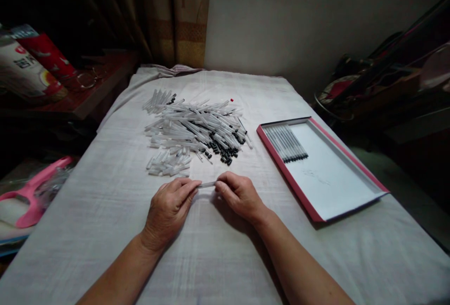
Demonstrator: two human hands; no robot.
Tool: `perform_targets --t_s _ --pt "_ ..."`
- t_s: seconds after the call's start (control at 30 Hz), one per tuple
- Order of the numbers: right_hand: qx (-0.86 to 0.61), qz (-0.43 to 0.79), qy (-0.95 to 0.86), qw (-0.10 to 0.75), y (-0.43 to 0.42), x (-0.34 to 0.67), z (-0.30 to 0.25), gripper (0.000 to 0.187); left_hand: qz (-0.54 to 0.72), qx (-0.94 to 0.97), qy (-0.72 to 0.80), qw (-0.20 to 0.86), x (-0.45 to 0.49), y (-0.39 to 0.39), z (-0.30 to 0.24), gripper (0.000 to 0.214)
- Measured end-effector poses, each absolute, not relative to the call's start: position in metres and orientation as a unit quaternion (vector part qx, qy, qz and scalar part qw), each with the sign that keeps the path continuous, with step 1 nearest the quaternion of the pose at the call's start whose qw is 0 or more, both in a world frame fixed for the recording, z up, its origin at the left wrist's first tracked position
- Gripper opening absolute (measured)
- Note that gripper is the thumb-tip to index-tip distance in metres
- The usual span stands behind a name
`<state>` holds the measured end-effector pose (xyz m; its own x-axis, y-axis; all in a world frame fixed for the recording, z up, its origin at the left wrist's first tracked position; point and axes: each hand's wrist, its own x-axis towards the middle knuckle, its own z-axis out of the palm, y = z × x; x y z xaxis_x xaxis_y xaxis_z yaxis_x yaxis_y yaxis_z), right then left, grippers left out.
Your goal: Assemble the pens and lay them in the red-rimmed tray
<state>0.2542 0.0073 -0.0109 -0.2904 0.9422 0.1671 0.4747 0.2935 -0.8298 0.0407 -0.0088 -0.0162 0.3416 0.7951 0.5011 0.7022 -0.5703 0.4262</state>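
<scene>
Between my two hands, just in front of a heap of pen parts (197, 122), a slim translucent pen barrel (207, 184) is held level. My left hand (172, 209) pinches its left end, and my right hand (239, 195) pinches the right end; the fingers hide both tips. Clear barrels make up most of the heap, with small black plugs (221, 150) at its right front. Clear caps (168, 162) form a small pile closest to my left hand. On the right, a row of pens with black ends (285, 143) lies in a shallow pink-edged box (333, 178).
A pale checked cloth (105, 230) covers the table. One small red piece (232, 100) lies behind the heap. At left are a brown side table (101, 89) with a bottle (30, 66) and glasses (86, 79), and a pink-handled object (33, 195) lower down. A curtain (190, 19) hangs behind.
</scene>
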Motion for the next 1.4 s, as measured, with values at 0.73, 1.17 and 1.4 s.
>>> perform_targets --t_s 0.73,1.17,1.4 --pt "-0.477 0.312 -0.747 0.342 0.013 0.259 -0.016 0.018 0.321 0.829 0.457 -0.013 0.044 -0.004 -0.02 0.021" --pt "-0.515 0.293 -0.721 0.359 0.014 0.262 -0.018 0.025 0.313 0.862 0.399 0.001 0.052 0.015 -0.014 0.021" --pt "-0.511 0.297 -0.741 0.318 0.02 0.267 -0.015 0.026 0.336 0.855 0.392 0.055 0.051 0.021 -0.015 0.02"
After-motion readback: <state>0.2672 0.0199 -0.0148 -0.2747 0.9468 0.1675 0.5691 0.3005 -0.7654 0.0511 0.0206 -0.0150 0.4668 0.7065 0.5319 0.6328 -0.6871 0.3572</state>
